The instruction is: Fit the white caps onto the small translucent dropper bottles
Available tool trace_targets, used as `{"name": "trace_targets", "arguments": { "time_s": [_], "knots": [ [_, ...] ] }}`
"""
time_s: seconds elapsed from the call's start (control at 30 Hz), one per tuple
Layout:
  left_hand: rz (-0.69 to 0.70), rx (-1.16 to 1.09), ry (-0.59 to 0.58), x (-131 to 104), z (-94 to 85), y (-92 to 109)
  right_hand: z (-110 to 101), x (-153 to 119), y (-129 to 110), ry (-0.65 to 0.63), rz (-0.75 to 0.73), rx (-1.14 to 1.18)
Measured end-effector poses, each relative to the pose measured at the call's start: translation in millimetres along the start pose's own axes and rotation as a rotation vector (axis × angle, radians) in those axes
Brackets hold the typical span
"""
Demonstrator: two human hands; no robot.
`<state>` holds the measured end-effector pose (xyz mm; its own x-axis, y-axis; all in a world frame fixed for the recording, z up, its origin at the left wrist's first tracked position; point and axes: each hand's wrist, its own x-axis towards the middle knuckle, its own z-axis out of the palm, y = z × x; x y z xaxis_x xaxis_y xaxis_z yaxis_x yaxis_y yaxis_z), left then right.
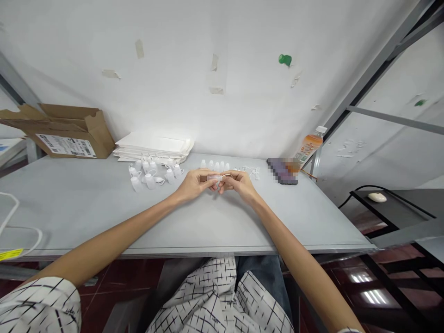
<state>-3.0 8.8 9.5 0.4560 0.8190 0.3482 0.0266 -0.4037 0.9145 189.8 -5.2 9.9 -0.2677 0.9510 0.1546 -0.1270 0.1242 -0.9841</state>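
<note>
Work surface: a light grey table (208, 226) with a straight front edge, its far side against a white wall. At the far left corner stands an open cardboard box (69, 134), label facing forward. Beside it lies a stack of flat white sheets (152, 145). Before the stack sit looped white containers (150, 180), upright and tilted. A row of small white pieces (217, 165) occupies the far middle. Further right: white strands (252, 172) and a dark, pixelated object (282, 172).
</note>
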Motion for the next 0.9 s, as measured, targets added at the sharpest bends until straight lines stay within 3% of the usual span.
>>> {"name": "trace_targets", "arguments": {
  "time_s": [0.17,0.53,0.77,0.9],
  "knots": [
    [-0.035,-0.047,-0.011,-0.6,2.6,3.7,-1.6,-1.3,-3.5,-0.015,0.017,-0.006],
    [0.031,0.095,0.001,-2.1,-2.5,-1.6,-3.0,-2.8,-7.1,-0.065,0.031,-0.019],
    [-0.202,-0.105,0.037,-0.6,1.5,2.8,-4.9,-1.5,-6.3,-0.020,-0.057,-0.081],
    [-0.209,-0.178,-0.004,-0.5,1.6,4.5,-5.6,-2.5,-6.8,-0.020,-0.069,-0.114]
  ]
}}
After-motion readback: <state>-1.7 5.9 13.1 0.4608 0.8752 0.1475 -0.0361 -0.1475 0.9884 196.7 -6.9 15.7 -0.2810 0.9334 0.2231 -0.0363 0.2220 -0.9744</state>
